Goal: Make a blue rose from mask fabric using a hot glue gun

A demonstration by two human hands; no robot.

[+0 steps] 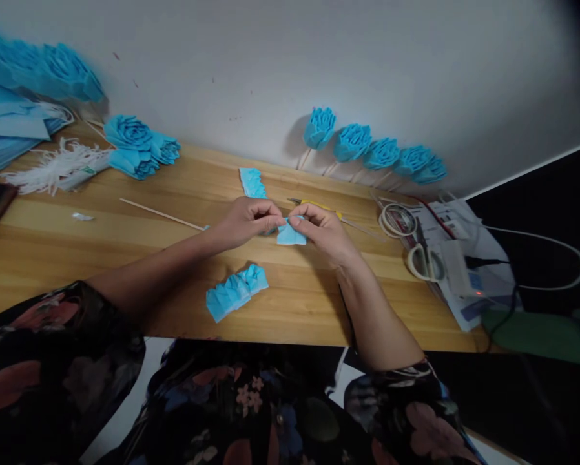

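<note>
Both my hands meet over the middle of the wooden table (52, 239) and pinch a small light-blue paper piece (290, 234). My left hand (248, 219) grips its left edge with curled fingers. My right hand (319, 226) pinches its top right, fingers pressed together. A row of folded blue paper pieces (236, 290) lies nearer to me, just below my hands. Another stack of blue folded pieces (252, 183) lies beyond my hands. A thin wooden stick (161, 214) runs to the left of my left wrist.
Several blue paper roses on sticks (374, 152) lean on the wall. More blue roses (139, 145), white feathers (57, 168) and blue paper sheets (9, 126) sit at the left. Tape rolls (396, 219), scissors (423, 255), a cabled device (459, 268) lie right.
</note>
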